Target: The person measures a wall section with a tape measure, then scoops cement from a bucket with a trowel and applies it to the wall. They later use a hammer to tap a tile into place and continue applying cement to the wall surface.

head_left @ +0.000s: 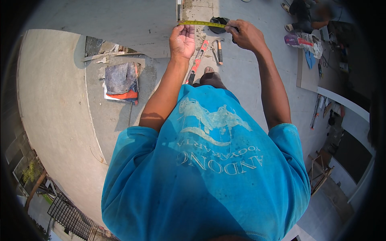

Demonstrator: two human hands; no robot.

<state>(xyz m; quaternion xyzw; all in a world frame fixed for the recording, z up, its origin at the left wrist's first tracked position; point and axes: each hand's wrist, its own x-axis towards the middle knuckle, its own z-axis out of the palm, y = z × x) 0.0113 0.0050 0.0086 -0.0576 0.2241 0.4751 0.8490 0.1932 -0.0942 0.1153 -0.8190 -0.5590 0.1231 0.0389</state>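
Note:
A yellow tape measure [203, 23] is stretched out level between my two hands. My left hand [183, 43], palm toward me, has its fingertips at the blade's end beside the edge of a grey wall [120, 24]. At the other end my right hand [247, 35] is closed around the case, which its fingers mostly hide. Below the blade, a red spirit level [198, 59] lies on the ground. Near it are a hammer [220, 53] with an orange and black handle and a black object [218, 25] whose kind I cannot make out.
Folded grey and orange cloths [121, 82] lie on the floor at left, near a long pale wall [52, 100]. Far right, another person [305, 16] is near a printed sack [303, 41] and a blue cloth [309, 59]. A wooden frame [321, 176] stands at lower right.

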